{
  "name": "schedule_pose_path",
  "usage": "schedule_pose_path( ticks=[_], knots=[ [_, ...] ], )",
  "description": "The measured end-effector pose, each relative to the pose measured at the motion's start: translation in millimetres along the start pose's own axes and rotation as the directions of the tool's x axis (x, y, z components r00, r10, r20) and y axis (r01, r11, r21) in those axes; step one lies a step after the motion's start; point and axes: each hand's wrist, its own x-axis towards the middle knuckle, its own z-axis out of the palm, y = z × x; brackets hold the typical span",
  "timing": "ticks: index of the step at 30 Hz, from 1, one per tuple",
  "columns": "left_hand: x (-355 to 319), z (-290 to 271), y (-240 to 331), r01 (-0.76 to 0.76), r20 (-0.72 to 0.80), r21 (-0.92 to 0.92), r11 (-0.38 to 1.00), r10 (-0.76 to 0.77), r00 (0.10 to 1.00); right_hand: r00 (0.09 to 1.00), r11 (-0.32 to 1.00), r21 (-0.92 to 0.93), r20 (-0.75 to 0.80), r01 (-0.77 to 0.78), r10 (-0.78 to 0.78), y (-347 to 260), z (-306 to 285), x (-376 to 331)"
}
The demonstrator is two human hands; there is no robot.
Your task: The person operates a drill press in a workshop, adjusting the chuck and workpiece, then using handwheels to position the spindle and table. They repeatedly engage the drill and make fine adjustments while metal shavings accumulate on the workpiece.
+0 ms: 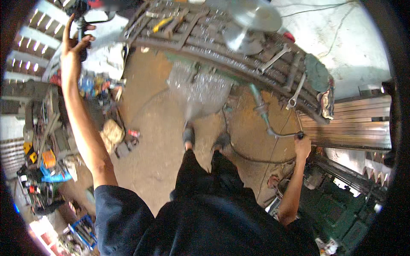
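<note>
At the far upper left, my left hand (76,45) reaches out with its index finger stretched. The thumb and another finger are bent around a dark machine handle (81,25), whose full shape is hard to make out. On the right, my right hand (303,147) is closed around the knobbed end of a bent crank handle (279,135). A greenish shaft (259,102) joins the crank to the slotted metal machine table (205,45). Open-ended wrenches, including one wrench (275,59) and a second wrench (295,94), lie on that table.
Shiny round metal discs (252,17) and a yellow-handled tool (161,24) are on the table. Metal shavings are scattered there. A dark cable (260,161) crosses the floor by my feet. Cluttered shelving (47,115) stands left, and green machinery (329,205) lower right.
</note>
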Motion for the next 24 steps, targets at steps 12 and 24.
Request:
schedule_pose_path(
  ticks=[12,24],
  knots=[
    [-303.6,66.5,-12.9,0.643,0.085,0.590,0.488,-0.830,0.552,0.991,0.988,0.082,0.011,0.128,-0.130,19.9,18.8,11.8],
    [-359.1,174.4,-25.9,0.497,0.168,0.673,0.548,-0.767,0.619,0.989,0.973,0.180,-0.013,0.147,-0.147,17.7,13.6,7.1]
  ],
)
